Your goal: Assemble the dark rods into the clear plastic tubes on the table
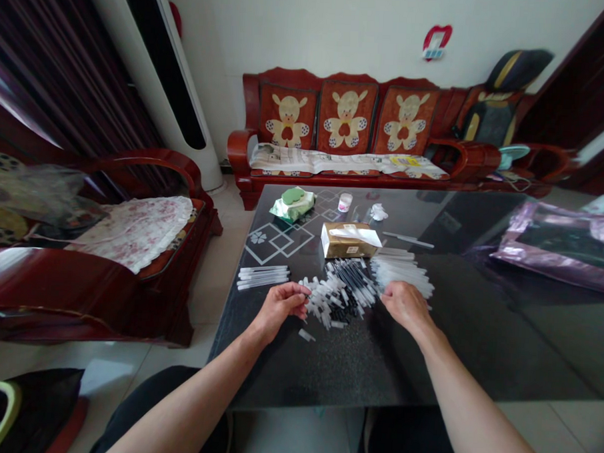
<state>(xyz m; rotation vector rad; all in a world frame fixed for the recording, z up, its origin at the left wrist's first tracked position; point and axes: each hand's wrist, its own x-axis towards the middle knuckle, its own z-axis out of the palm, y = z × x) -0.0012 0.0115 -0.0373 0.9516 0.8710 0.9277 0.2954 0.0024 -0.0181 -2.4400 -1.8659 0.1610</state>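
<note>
The left hand (280, 307) is positioned at the left edge of the pile of white caps (321, 295) on the counter (487, 341). Its fingers are drawn close together; a grip on any part cannot be confirmed. The right hand (407, 304) is at the near edge of the translucent tubes (403, 265), fingers narrowed, contents indeterminate. Dark rods (352, 274) lie between the caps and tubes. White pens (263, 276) lie in a stack at left.

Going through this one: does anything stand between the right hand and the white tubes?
Nothing visible does. The right hand is at the near side of the white tubes; the tissue box stands beyond, off to the left.
</note>
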